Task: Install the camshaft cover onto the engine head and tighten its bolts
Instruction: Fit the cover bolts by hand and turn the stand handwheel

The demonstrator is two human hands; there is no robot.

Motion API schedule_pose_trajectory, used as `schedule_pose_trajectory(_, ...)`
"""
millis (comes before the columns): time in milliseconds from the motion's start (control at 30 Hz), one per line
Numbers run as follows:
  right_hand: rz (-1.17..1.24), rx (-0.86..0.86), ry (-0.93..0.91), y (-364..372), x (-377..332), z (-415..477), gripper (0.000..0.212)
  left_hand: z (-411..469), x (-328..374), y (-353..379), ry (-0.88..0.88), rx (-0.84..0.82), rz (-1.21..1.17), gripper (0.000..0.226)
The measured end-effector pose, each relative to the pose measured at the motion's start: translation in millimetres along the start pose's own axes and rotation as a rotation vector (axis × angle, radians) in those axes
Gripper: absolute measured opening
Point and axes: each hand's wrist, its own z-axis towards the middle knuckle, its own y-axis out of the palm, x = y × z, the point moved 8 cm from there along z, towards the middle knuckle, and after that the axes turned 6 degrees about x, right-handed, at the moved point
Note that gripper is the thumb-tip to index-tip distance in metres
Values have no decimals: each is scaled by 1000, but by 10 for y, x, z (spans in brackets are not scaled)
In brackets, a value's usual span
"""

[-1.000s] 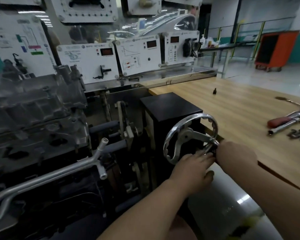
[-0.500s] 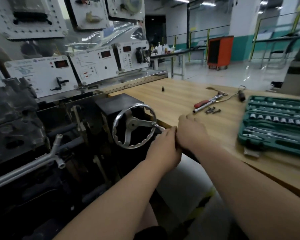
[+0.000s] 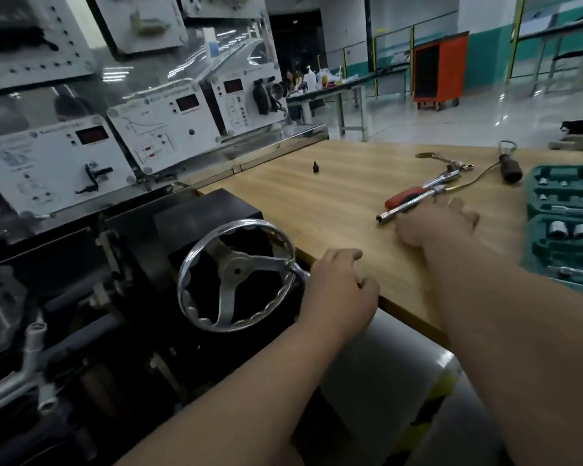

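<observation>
Left hand (image 3: 337, 284) grip clenched on mostly hidden handwheel handle (image 3: 302, 271), right hand (image 3: 435, 227) blurred, grip released

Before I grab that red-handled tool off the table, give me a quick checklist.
1. Red-handled chrome socket driver lies free on the wooden table: ok.
2. Right hand open, reaching the driver, not gripping it: ok.
3. Left hand holds the chrome spoked handwheel by its handle: ok.
4. Socket size matches the cover bolts: cannot tell.
5. Camshaft cover seated on the engine head: cannot tell, not in view.
6. Green plastic socket case open on the table: ok.
</observation>
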Motion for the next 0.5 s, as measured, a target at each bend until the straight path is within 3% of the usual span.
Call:
schedule_pose_trajectory(167,-46,132,-30,-103,-20,-29,50,255,119,65,30,31,-5,43)
schedule_pose_trajectory(367,-104,132,-70,-143,-89,-211,36,130,206,124,9,60,-82,38)
schedule_pose_trajectory(500,-13,214,-132,-226,-146,-321,45,-58,183,63,1,71,-118,35)
